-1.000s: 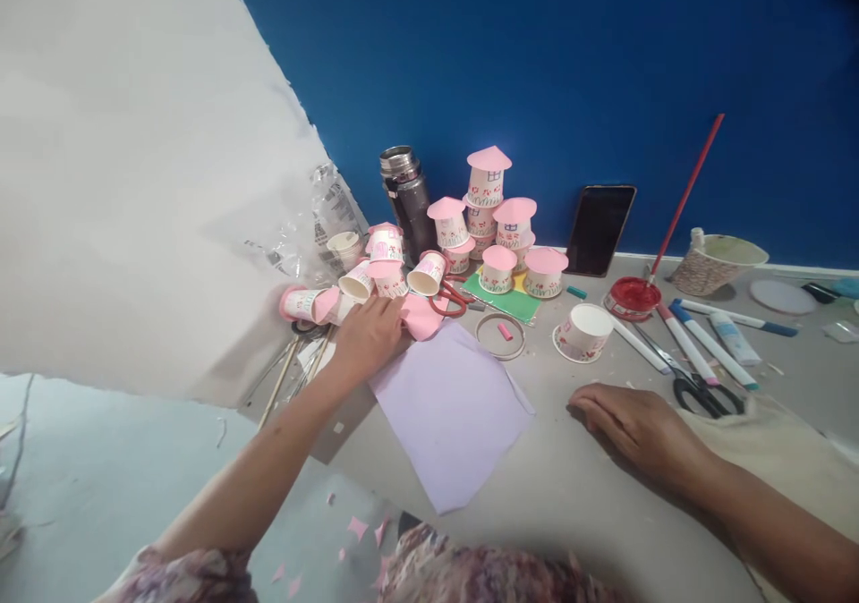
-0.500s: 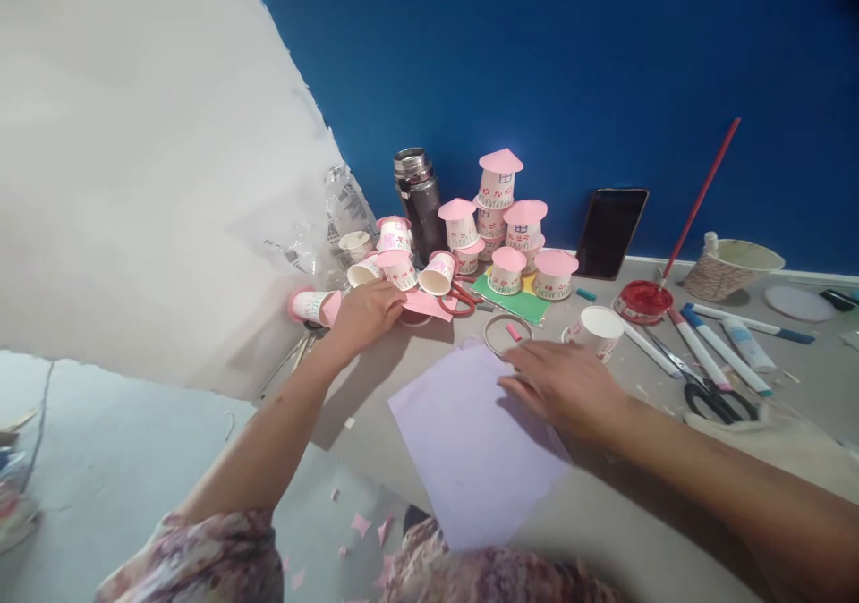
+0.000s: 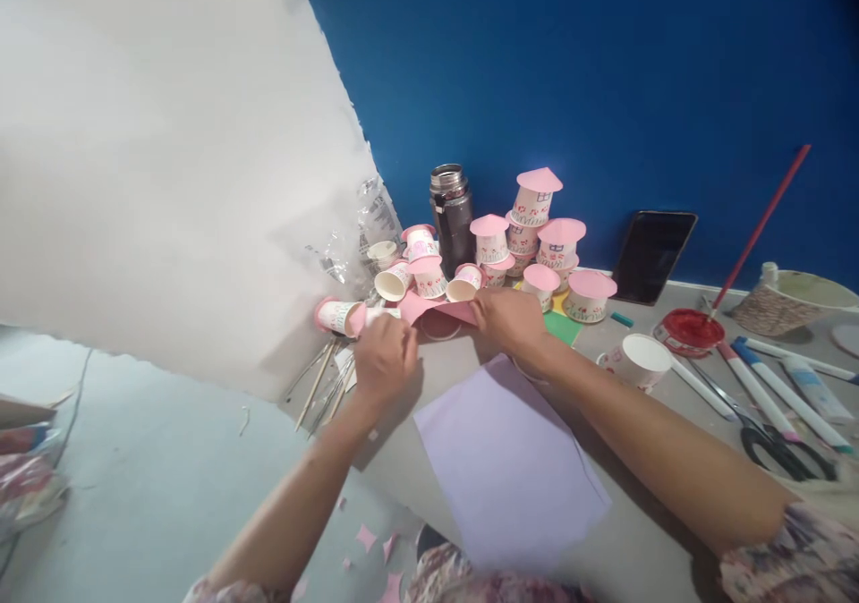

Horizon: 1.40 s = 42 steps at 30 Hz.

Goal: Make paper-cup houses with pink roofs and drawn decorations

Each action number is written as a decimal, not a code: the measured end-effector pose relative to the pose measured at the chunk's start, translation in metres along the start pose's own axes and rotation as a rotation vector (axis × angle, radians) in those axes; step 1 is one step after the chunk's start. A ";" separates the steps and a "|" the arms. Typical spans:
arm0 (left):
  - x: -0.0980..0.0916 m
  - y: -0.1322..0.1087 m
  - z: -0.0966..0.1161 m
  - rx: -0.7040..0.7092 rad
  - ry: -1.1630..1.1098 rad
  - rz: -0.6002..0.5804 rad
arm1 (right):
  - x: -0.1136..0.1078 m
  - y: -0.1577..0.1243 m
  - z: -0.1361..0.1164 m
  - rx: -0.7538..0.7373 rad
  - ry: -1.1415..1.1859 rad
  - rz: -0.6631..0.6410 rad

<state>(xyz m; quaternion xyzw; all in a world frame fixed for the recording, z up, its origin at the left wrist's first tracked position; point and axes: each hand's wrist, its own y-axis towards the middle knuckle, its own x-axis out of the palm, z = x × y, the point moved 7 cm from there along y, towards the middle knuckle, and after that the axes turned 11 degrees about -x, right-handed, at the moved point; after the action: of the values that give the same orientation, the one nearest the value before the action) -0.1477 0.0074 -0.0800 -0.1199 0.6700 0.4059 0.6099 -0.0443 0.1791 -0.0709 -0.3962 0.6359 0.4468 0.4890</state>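
Note:
A sheet of pink paper (image 3: 436, 309) is raised a little and bowed between my two hands at the back of the table. My left hand (image 3: 386, 357) is closed at its left end, fingertips partly hidden. At the right end, my right hand (image 3: 511, 321) pinches the edge. Under the paper a round rim shows, its kind unclear. Just behind stand decorated paper cups (image 3: 427, 279) with pink tops, some lying on their sides. A lilac sheet (image 3: 506, 460) lies flat below my right forearm.
Stacked cups with pink cone roofs (image 3: 535, 200) and a dark flask (image 3: 452, 223) stand at the back. To the right are a phone (image 3: 654, 257), red paint pot (image 3: 688, 330), upright cup (image 3: 641, 361), markers (image 3: 758, 393) and black-handled scissors (image 3: 782, 449). Thin sticks (image 3: 315, 386) lie left.
My right hand has moved from over the lilac sheet to the pink paper's right end. My left hand has come nearer to me, and the paper is now lifted. The view has shifted left.

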 end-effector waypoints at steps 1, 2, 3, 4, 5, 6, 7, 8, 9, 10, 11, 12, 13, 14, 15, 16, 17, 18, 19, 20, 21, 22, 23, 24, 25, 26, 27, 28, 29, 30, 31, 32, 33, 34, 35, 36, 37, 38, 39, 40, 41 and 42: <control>0.009 -0.008 0.006 0.023 0.002 -0.054 | 0.001 0.000 0.001 0.011 0.004 0.002; 0.019 -0.013 0.012 0.040 0.004 -0.104 | 0.003 -0.001 0.002 0.017 0.008 0.003; 0.029 -0.015 0.016 0.046 0.011 -0.148 | 0.004 -0.002 0.002 0.021 0.011 0.004; 0.038 -0.015 0.020 0.049 0.019 -0.190 | 0.006 -0.004 0.003 0.023 0.013 0.005; 0.045 -0.014 0.022 0.048 0.027 -0.225 | 0.007 -0.005 0.003 0.026 0.015 0.006; 0.050 -0.012 0.022 0.044 0.034 -0.255 | 0.007 -0.006 0.002 0.028 0.016 0.008; 0.052 -0.011 0.022 0.039 0.040 -0.282 | 0.008 -0.007 0.002 0.030 0.018 0.010; 0.051 -0.010 0.019 0.037 0.044 -0.304 | 0.008 -0.008 0.002 0.032 0.021 0.011; 0.049 -0.012 0.016 0.036 0.046 -0.325 | 0.007 -0.009 0.002 0.036 0.024 0.013; 0.044 -0.015 0.012 0.037 0.047 -0.345 | 0.007 -0.009 0.003 0.038 0.028 0.016; 0.038 -0.021 0.008 0.042 0.046 -0.365 | 0.007 -0.010 0.003 0.040 0.033 0.017; 0.032 -0.027 0.003 0.046 0.040 -0.385 | 0.007 -0.010 0.003 0.040 0.038 0.017; 0.025 -0.034 -0.001 0.050 0.028 -0.403 | 0.007 -0.010 0.003 0.038 0.043 0.017; 0.019 -0.042 -0.005 0.051 0.000 -0.424 | 0.008 -0.010 0.003 0.035 0.046 0.017; 0.013 -0.048 -0.009 0.041 -0.055 -0.441 | 0.009 -0.010 0.002 0.030 0.048 0.016; 0.008 -0.054 -0.012 0.033 -0.106 -0.450 | 0.010 -0.010 0.002 0.024 0.048 0.014; 0.004 -0.060 -0.013 0.028 -0.156 -0.453 | 0.011 -0.010 0.001 0.017 0.047 0.013; 0.000 -0.063 -0.014 0.027 -0.196 -0.445 | 0.012 -0.010 0.000 0.010 0.044 0.011; -0.003 -0.066 -0.014 0.033 -0.220 -0.429 | 0.013 -0.010 0.000 0.004 0.042 0.009; -0.005 -0.068 -0.014 0.043 -0.233 -0.408 | 0.013 -0.011 -0.001 -0.002 0.039 0.007; -0.006 -0.069 -0.013 0.055 -0.238 -0.389 | 0.013 -0.011 -0.001 -0.007 0.036 0.005; -0.007 -0.069 -0.013 0.065 -0.240 -0.375 | 0.013 -0.012 -0.001 -0.011 0.034 0.003; -0.008 -0.069 -0.012 0.074 -0.243 -0.368 | 0.013 -0.013 -0.002 -0.015 0.032 0.000; -0.008 -0.068 -0.012 0.078 -0.250 -0.362 | 0.013 -0.013 -0.002 -0.021 0.031 -0.004; -0.009 -0.066 -0.011 0.073 -0.264 -0.349 | 0.013 -0.014 -0.002 -0.027 0.031 -0.009; -0.011 -0.065 -0.011 0.061 -0.282 -0.323 | 0.014 -0.014 -0.002 -0.033 0.030 -0.015; -0.012 -0.063 -0.011 0.044 -0.301 -0.288 | 0.014 -0.014 -0.003 -0.041 0.030 -0.021; -0.014 -0.063 -0.009 0.027 -0.319 -0.247 | 0.014 -0.014 -0.004 -0.050 0.028 -0.025; -0.014 -0.063 -0.006 0.022 -0.333 -0.216 | 0.014 -0.015 -0.005 -0.059 0.026 -0.029; -0.013 -0.066 -0.001 0.034 -0.343 -0.207 | 0.015 -0.015 -0.006 -0.070 0.024 -0.033; -0.009 -0.069 0.005 0.065 -0.348 -0.220 | 0.016 -0.016 -0.008 -0.084 0.022 -0.037; -0.003 -0.073 0.013 0.109 -0.346 -0.253 | 0.016 -0.017 -0.010 -0.100 0.021 -0.041; 0.004 -0.078 0.021 0.156 -0.340 -0.294 | 0.017 -0.018 -0.013 -0.119 0.020 -0.047; 0.010 -0.080 0.027 0.186 -0.322 -0.325 | 0.018 -0.020 -0.015 -0.142 0.021 -0.052; 0.017 -0.081 0.030 0.192 -0.293 -0.349 | 0.018 -0.021 -0.018 -0.168 0.022 -0.058; 0.024 -0.079 0.031 0.180 -0.264 -0.366 | 0.019 -0.022 -0.021 -0.192 0.024 -0.061; 0.029 -0.075 0.031 0.157 -0.234 -0.380 | 0.018 -0.023 -0.023 -0.214 0.025 -0.064; 0.034 -0.070 0.029 0.131 -0.208 -0.395 | 0.018 -0.024 -0.025 -0.230 0.025 -0.064; 0.038 -0.064 0.027 0.107 -0.186 -0.412 | 0.017 -0.024 -0.026 -0.239 0.024 -0.062; 0.042 -0.057 0.025 0.088 -0.168 -0.427 | 0.016 -0.024 -0.026 -0.241 0.022 -0.058; 0.044 -0.051 0.024 0.075 -0.154 -0.436 | 0.015 -0.023 -0.025 -0.239 0.020 -0.052; 0.045 -0.044 0.023 0.067 -0.145 -0.435 | 0.014 -0.023 -0.025 -0.237 0.019 -0.047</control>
<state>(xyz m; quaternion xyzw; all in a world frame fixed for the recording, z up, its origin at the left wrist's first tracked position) -0.1124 0.0098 -0.1373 -0.2118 0.5957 0.2498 0.7333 -0.0325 0.1481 -0.0860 -0.4702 0.5738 0.5035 0.4429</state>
